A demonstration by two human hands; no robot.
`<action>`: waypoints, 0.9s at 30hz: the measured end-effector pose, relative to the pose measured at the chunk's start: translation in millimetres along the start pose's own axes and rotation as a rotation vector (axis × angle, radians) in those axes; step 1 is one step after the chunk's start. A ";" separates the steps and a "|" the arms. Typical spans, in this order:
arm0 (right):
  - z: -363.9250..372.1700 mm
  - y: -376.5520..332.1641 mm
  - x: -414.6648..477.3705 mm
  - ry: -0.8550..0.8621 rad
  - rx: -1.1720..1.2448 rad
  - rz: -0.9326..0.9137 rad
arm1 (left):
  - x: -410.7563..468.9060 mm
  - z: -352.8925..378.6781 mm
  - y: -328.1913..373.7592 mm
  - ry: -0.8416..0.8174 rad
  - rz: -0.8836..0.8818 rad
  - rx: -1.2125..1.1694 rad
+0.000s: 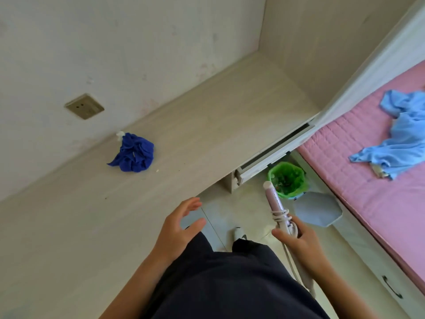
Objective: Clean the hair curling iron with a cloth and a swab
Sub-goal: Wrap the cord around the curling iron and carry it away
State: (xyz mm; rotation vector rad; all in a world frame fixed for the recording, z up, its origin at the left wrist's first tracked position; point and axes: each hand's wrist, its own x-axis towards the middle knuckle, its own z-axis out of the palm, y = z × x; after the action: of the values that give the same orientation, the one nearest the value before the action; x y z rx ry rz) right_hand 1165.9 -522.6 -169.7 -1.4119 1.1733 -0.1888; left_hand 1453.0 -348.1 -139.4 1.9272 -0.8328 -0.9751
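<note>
My right hand (296,240) grips the lower end of a pink curling iron (274,201), its white cord wound around the barrel and trailing down past my wrist. The iron points up and away over the floor. My left hand (179,224) hovers empty with relaxed fingers just off the desk's front edge. A crumpled dark blue cloth (134,153) lies on the pale wooden desk (207,125) near the wall, with a small white thing (120,135) poking out behind it. No swab can be made out.
A wall socket (84,106) sits above the desk. Under the desk's right end stand a bin with a green liner (288,180) and a grey stool (318,211). A bed with a pink mattress (358,162) and light blue fabric (400,134) fills the right.
</note>
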 end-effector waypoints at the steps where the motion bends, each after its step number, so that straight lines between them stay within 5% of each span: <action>1: -5.3 3.1 -7.3 0.026 0.023 0.008 | -0.1 1.1 5.0 -0.013 0.015 -0.020; 17: 17.9 -33.3 -31.2 0.505 0.355 0.014 | 81.1 -0.2 26.1 -0.305 0.175 -0.133; 27: 1.5 19.1 -124.6 0.954 0.581 0.182 | 101.6 91.9 75.2 -0.729 0.291 -0.070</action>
State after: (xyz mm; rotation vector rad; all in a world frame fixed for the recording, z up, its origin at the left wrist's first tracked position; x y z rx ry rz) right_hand 1098.1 -427.7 -121.9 -0.6622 1.8024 -1.0656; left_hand 1409.3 -498.1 -141.9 1.3224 -1.4141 -1.5171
